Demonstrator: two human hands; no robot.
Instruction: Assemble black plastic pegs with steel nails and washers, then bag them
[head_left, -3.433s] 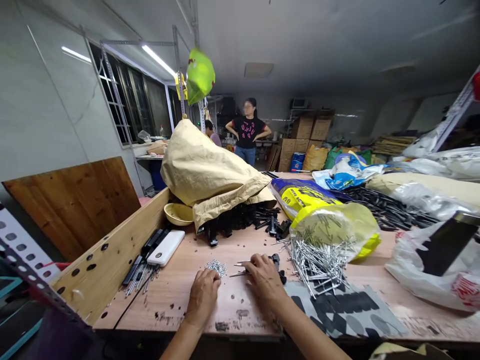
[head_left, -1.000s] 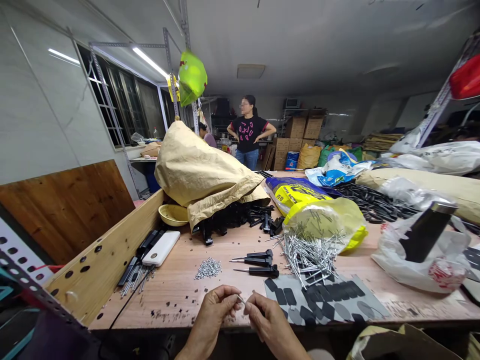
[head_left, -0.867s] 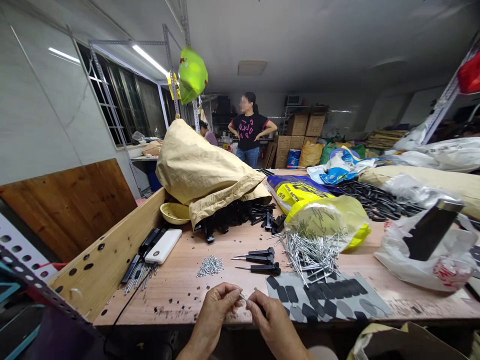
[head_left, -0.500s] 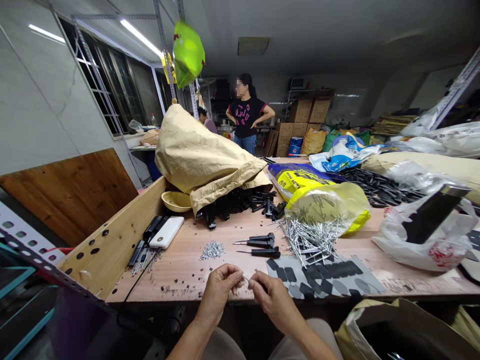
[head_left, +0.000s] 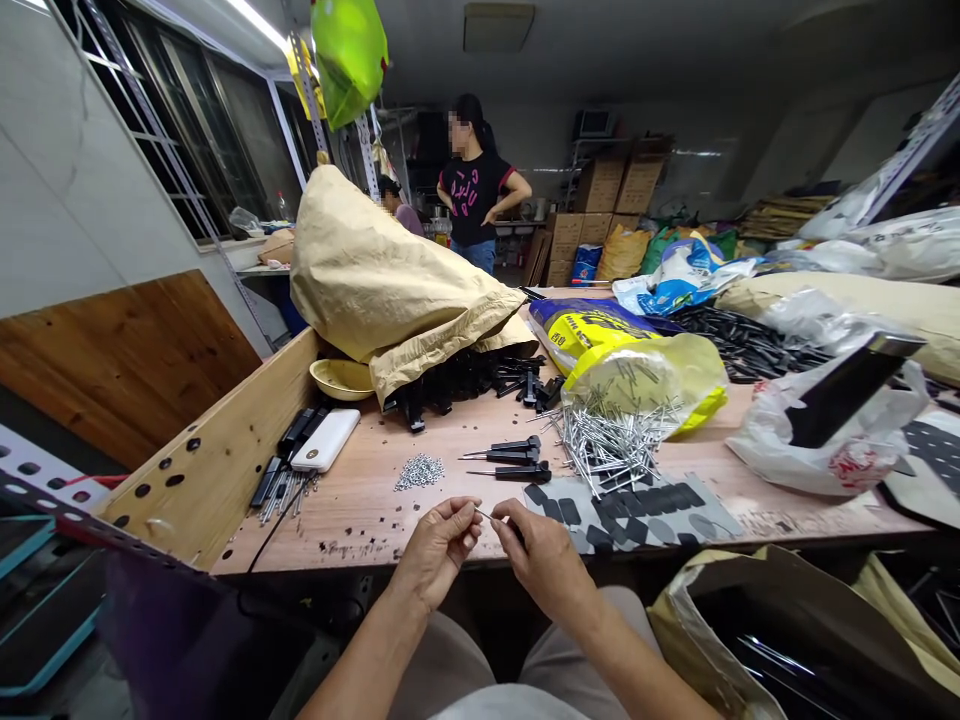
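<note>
My left hand and my right hand are held together at the near edge of the wooden table, both pinched on a thin metal pin between the fingertips. My right hand also seems to hold a dark piece, mostly hidden. Just beyond lie three finished black-handled pins, a small heap of tiny silver parts, and a spill of long metal pins from a yellow plastic bag.
A tan sack covers black parts. A white power bank, yellow bowl and grey-black sheet lie on the table. White bags sit right. An open sack is by my right knee. A person stands far back.
My hands left the tabletop, where they were by the silver parts and black-handled pins, and came to the near edge holding a pin. The view has tilted down, showing my lap.
</note>
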